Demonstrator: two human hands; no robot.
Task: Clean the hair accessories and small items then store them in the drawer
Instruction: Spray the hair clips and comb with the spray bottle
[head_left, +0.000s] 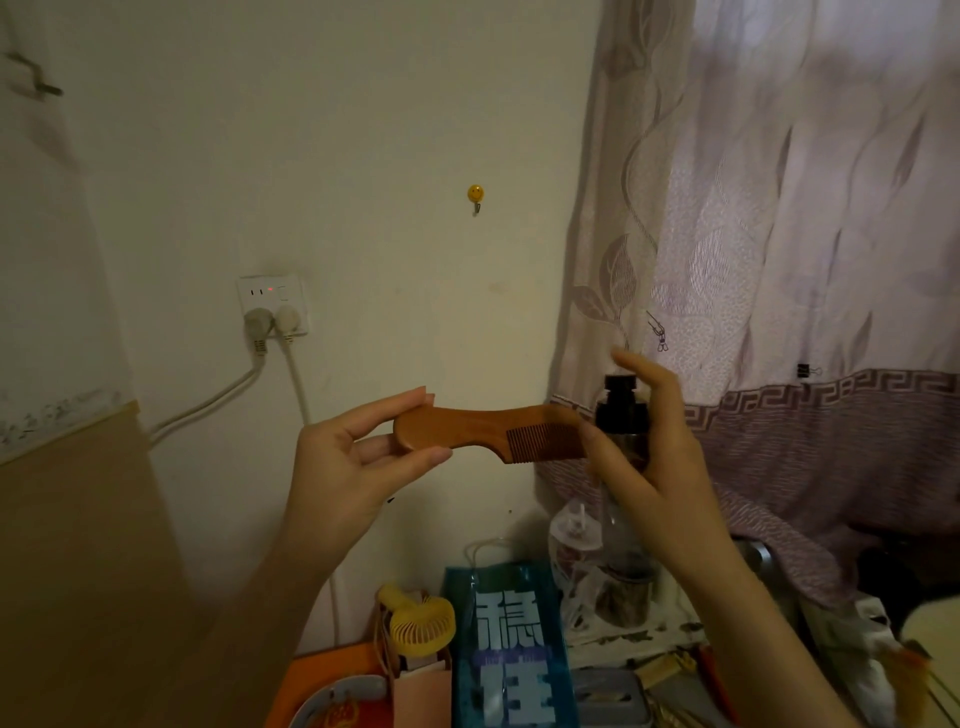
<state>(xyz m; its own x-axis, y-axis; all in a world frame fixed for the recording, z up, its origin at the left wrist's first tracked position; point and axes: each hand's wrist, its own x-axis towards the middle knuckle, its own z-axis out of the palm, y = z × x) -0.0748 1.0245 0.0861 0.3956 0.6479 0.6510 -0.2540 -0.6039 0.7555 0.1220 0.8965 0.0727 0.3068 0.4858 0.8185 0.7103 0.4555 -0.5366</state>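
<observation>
My left hand (358, 457) pinches the wooden comb (488, 432) by its handle, held level before the wall; my right hand (647, 447) grips a spray bottle (622, 410) (black-capped) touching the comb's teeth.

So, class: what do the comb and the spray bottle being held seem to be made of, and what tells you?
Comb: likely wood, smooth satin finish; its warm reddish-brown tone suggests it, though no grain is clear. Spray bottle: probably plastic, with a see-through body and an opaque black cap; glass cannot be ruled out.
</observation>
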